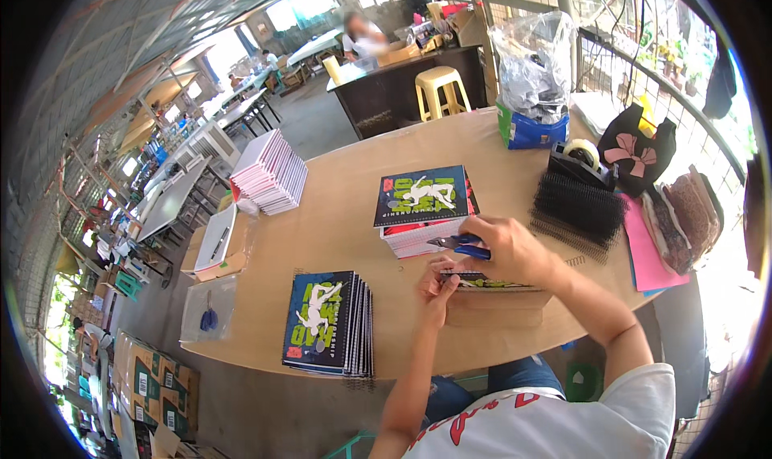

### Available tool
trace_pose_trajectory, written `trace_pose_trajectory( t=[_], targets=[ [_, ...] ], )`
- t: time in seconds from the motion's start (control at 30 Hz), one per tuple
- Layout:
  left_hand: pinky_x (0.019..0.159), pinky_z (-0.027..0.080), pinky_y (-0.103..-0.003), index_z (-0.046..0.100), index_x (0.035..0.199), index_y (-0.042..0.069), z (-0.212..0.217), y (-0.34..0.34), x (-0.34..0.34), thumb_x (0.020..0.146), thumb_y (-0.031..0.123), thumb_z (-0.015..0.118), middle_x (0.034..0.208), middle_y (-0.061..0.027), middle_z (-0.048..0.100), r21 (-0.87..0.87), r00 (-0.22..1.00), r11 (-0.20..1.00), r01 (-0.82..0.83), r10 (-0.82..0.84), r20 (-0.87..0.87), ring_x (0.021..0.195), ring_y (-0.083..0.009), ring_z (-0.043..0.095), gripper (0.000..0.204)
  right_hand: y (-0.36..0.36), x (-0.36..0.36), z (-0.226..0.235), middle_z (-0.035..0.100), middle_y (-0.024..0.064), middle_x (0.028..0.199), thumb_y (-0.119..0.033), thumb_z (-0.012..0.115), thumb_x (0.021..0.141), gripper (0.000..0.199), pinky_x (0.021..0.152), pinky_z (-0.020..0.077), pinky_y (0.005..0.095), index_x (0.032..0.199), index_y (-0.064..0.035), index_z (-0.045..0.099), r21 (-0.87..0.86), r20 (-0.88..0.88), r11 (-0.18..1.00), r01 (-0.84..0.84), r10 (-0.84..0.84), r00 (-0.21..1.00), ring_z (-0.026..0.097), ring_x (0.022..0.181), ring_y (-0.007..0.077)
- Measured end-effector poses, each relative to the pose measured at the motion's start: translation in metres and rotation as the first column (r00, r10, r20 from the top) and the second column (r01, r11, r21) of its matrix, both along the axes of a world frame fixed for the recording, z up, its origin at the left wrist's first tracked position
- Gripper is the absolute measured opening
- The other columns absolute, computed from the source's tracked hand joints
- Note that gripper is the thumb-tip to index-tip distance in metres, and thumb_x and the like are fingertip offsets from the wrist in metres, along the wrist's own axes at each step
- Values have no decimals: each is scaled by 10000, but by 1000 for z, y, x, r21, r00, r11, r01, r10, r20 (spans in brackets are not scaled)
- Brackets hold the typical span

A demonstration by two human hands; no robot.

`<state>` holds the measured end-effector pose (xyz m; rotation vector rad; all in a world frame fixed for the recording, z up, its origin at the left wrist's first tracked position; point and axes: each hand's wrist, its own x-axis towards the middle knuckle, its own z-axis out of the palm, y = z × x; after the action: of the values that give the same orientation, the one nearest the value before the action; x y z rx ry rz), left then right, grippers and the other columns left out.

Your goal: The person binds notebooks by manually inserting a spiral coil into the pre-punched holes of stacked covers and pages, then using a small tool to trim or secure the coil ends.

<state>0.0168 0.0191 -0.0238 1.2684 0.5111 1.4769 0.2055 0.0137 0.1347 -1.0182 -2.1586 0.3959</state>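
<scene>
My right hand (511, 254) is closed around a pair of pliers with blue handles (473, 248). Their metal jaws point left, just above the fingers of my left hand (437, 284). That hand pinches the left end of a dark-covered notebook (503, 284), mostly hidden behind my hands, which rests on a brown cardboard box (494, 308) at the table's near edge. Just beyond, a stack of unbound covers and pages (422, 197) has a dark cover with green lettering and a white figure. Spiral-bound notebooks (322, 318) with the same cover are piled to the left.
Black wire binding coils (577, 205) lie at the right, near a tape dispenser (581, 163) and pink paper (647, 246). White-and-pink page blocks (269, 172) stand far left. Scissors (209, 314) lie near the left edge. A plastic bag (532, 65) and yellow stool (441, 91) are beyond.
</scene>
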Motion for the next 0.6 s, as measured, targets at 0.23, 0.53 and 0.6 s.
trace_pose_trajectory(
  t=[0.23,0.53,0.6],
  targets=[
    [782,395,-215,621,1032,60,4,1,2,948,173,735,1156,12,546,-64,1000,998,12,-12,-5,917,-53,486,181,17,11,24,641,-29,951,-245,676,803,170,1033,386,507,932,-137,703,674,500,691,-262,-165,850,585,1051,159],
    [845,423,-228,636,1005,49,-5,5,1,926,172,762,1208,0,550,-108,997,992,58,-52,58,978,-75,533,193,30,-8,32,647,-62,950,-256,667,777,116,1039,397,457,831,-171,726,689,679,482,-542,-167,715,583,1050,141],
    [879,426,-234,651,1016,36,2,3,5,916,160,771,1228,-13,541,-36,1000,999,-12,13,22,1033,-88,536,200,30,-4,37,659,-55,935,-243,663,790,142,1040,395,463,891,-155,711,672,694,514,-534,-185,696,593,1037,140]
  ],
)
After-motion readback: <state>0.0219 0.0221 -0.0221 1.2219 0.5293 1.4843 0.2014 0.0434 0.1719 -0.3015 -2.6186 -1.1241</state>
